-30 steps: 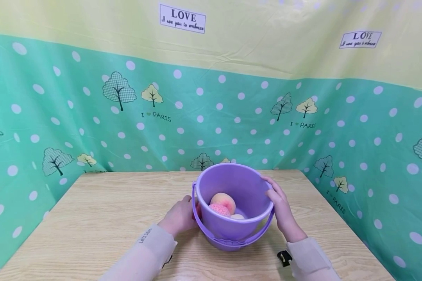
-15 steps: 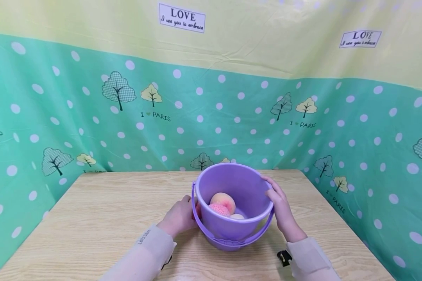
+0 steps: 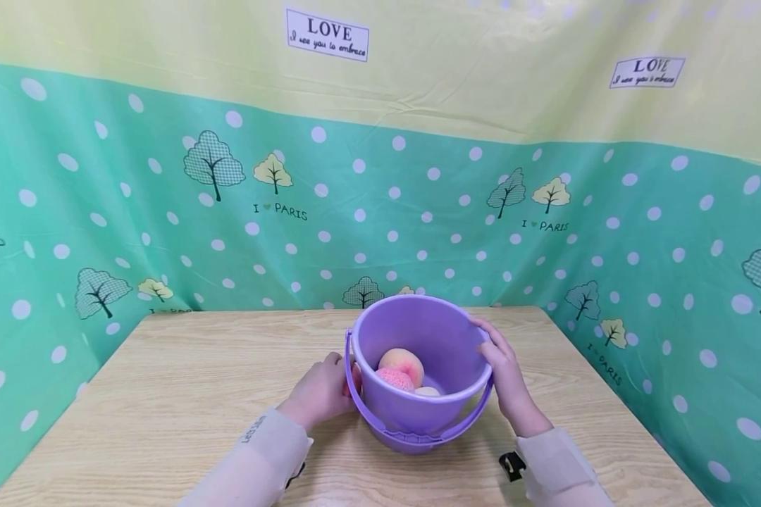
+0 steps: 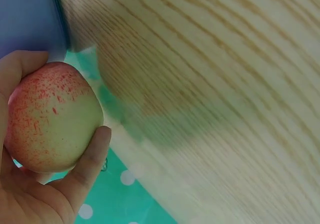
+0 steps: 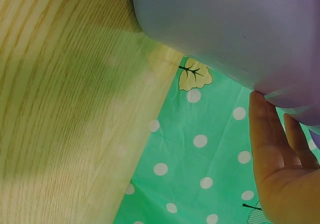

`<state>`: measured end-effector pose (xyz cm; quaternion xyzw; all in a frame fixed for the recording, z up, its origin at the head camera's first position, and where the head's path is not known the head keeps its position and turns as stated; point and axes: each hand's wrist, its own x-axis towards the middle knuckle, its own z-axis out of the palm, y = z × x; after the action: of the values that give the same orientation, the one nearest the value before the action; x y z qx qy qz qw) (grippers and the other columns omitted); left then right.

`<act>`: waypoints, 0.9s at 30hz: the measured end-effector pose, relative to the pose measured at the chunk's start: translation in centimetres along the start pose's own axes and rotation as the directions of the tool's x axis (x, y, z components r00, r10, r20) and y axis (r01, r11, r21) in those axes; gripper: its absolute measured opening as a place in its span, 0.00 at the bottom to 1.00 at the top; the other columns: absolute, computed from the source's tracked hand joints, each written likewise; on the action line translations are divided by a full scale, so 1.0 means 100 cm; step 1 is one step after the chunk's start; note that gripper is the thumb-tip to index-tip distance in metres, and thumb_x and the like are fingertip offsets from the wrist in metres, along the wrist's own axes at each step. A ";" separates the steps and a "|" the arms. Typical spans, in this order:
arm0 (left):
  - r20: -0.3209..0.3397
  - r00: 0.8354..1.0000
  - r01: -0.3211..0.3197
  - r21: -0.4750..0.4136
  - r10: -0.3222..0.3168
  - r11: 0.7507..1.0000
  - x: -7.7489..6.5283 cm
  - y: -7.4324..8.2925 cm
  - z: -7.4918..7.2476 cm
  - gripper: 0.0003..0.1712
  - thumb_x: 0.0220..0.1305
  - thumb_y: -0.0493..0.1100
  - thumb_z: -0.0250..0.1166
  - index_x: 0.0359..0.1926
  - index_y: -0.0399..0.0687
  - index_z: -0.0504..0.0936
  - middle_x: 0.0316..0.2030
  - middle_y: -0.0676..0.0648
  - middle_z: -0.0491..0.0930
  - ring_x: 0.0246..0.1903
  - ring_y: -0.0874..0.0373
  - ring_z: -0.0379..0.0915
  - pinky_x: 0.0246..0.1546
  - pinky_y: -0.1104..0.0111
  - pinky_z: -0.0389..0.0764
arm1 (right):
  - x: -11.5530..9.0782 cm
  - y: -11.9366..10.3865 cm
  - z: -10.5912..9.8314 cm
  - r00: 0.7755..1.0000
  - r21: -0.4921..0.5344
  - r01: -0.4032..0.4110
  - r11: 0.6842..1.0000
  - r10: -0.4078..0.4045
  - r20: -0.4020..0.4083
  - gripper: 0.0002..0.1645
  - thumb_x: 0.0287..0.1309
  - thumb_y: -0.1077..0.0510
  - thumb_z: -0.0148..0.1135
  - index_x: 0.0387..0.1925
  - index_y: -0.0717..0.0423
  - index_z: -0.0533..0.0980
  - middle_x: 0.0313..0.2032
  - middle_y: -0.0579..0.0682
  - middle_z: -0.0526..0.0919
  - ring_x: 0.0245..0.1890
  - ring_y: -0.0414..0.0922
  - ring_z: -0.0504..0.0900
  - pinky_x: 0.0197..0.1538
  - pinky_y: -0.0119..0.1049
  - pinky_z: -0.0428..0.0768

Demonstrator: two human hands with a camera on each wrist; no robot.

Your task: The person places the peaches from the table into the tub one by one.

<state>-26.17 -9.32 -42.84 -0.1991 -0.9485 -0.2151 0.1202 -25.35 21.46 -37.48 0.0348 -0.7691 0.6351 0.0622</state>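
A purple bucket point(image 3: 406, 415) stands on the wooden table in the head view, its mouth leaning towards me and its handle point(image 3: 447, 438) hanging down in front. Inside it lie a peach point(image 3: 401, 363), a pink rough-textured ball point(image 3: 396, 379) and a pale round thing point(image 3: 428, 391). My left hand point(image 3: 320, 394), low beside the bucket's left wall, grips a yellow apple with red speckles point(image 4: 55, 119) between thumb and fingers. Only a red sliver of that fruit shows behind the handle from above. At the right side my right hand point(image 3: 510, 384) holds the bucket's rim, fingertips point(image 5: 256, 97) against the outer wall.
Wood-grain table point(image 3: 215, 373) spreads around the bucket. Green polka-dot cloth point(image 3: 330, 232) hangs behind it and along both sides. A small black clip point(image 3: 512, 466) sits by the right sleeve.
Almost nothing differs. The left hand and forearm have shifted very slightly left, and a bit more red of the fruit shows by the handle. The bucket and right hand stay put.
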 end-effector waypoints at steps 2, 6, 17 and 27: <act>-0.024 1.000 -0.017 0.014 0.018 1.000 -0.001 0.000 -0.002 0.11 0.63 0.47 0.64 0.27 0.51 0.74 0.28 0.49 0.71 0.22 0.59 0.65 0.26 0.66 0.73 | 0.000 0.000 0.000 1.000 -0.001 -0.001 1.000 0.001 -0.002 0.33 0.60 0.60 0.44 0.69 0.50 0.66 0.71 0.52 0.63 0.62 0.48 0.66 0.55 0.32 0.69; -0.040 0.998 -0.038 0.018 0.039 0.999 -0.003 0.002 -0.006 0.11 0.60 0.46 0.68 0.27 0.50 0.74 0.26 0.50 0.70 0.22 0.60 0.64 0.25 0.67 0.72 | 0.000 0.000 0.000 1.000 -0.002 -0.005 1.000 0.005 -0.001 0.33 0.60 0.60 0.44 0.69 0.50 0.66 0.71 0.52 0.63 0.62 0.48 0.66 0.55 0.32 0.69; -0.019 0.999 -0.029 0.034 0.029 0.999 -0.005 0.002 -0.015 0.22 0.46 0.51 0.77 0.39 0.46 0.81 0.31 0.49 0.75 0.27 0.57 0.68 0.31 0.64 0.75 | 0.000 0.000 0.001 1.000 -0.001 -0.004 1.000 0.004 0.001 0.33 0.60 0.60 0.44 0.69 0.50 0.66 0.72 0.52 0.62 0.65 0.49 0.65 0.57 0.33 0.67; 0.004 1.000 0.027 0.058 -0.028 0.998 -0.004 0.006 -0.027 0.27 0.43 0.54 0.77 0.44 0.49 0.81 0.35 0.48 0.76 0.30 0.55 0.71 0.35 0.61 0.78 | 0.000 0.000 0.000 1.000 -0.003 -0.001 1.000 0.001 0.000 0.33 0.60 0.60 0.44 0.69 0.49 0.66 0.72 0.52 0.63 0.63 0.48 0.66 0.57 0.34 0.68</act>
<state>-25.16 -10.24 -40.40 -0.1830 -0.9572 -0.1889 0.1209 -25.32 21.48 -37.48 0.0344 -0.7699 0.6342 0.0621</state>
